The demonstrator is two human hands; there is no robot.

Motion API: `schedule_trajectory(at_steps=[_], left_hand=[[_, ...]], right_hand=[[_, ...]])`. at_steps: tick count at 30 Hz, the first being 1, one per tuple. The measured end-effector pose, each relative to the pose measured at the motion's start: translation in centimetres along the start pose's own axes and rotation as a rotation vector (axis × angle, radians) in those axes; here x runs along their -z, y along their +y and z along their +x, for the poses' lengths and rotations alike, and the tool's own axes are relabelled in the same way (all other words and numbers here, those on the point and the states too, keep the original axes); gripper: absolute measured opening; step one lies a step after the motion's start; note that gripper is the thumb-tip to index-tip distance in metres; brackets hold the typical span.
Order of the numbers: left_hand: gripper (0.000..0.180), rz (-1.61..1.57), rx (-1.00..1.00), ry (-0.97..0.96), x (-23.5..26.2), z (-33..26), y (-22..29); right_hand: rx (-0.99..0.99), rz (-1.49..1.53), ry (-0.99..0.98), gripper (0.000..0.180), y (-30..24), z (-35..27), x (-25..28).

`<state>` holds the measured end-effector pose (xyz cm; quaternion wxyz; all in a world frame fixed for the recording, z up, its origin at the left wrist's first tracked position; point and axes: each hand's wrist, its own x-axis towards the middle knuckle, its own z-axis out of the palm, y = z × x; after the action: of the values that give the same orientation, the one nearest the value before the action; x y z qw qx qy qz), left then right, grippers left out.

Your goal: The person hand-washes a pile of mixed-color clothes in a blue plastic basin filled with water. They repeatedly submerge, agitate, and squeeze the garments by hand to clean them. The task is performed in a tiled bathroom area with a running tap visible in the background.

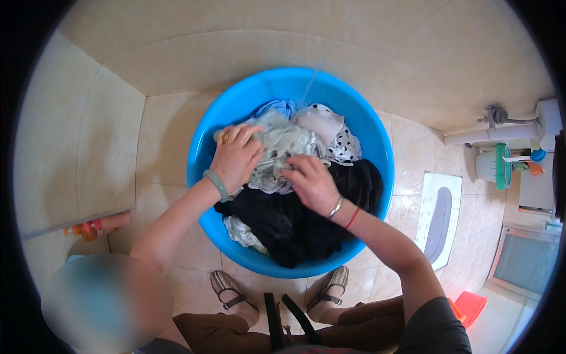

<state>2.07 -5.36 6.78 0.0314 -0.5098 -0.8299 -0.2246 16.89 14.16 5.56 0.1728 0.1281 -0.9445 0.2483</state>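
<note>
A big round blue basin (378, 138) holds a heap of wet clothes. My left hand (237, 154), with a jade-green bangle, presses into a pale grey-white garment (283, 138), its fingers bent round the cloth. Across from it my right hand (312, 182), with a silver bangle and red string, grips a fold of the same garment near the middle of the basin. Its fingertips are partly hidden. Black clothing (289, 227) lies nearer me, below both hands. A white cloth with black dots (345, 146) and a blue cloth (277, 108) sit on the far side.
A thin water stream (312, 76) falls into the basin's far side. A squat toilet (440, 218) is set in the tiled floor to the right, with a green-rimmed bucket (492, 168) beyond it. Bottles (97, 227) lie at left. A red plastic item (471, 308) stands lower right.
</note>
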Motion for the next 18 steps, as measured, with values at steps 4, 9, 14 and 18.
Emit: schedule_trajectory(at_steps=[4,9,14,18], left_hand=[[0.023,-0.405,0.374,0.065,-1.9,0.6,-0.9],[0.039,0.097,0.273,-0.163,-5.6,-1.1,1.9],[0.043,0.112,0.274,-0.335,-7.0,-1.5,1.1],[0.043,0.065,0.261,-0.295,-8.3,-0.9,-0.1]], right_hand=[[-0.136,0.050,-0.125,0.027,-1.7,2.0,0.1],[-0.611,0.320,-0.033,0.031,-0.6,3.8,2.0],[-0.284,-0.112,-0.203,0.062,-0.7,2.8,-4.1],[-0.359,-0.065,-0.192,0.061,0.3,2.6,-6.0]])
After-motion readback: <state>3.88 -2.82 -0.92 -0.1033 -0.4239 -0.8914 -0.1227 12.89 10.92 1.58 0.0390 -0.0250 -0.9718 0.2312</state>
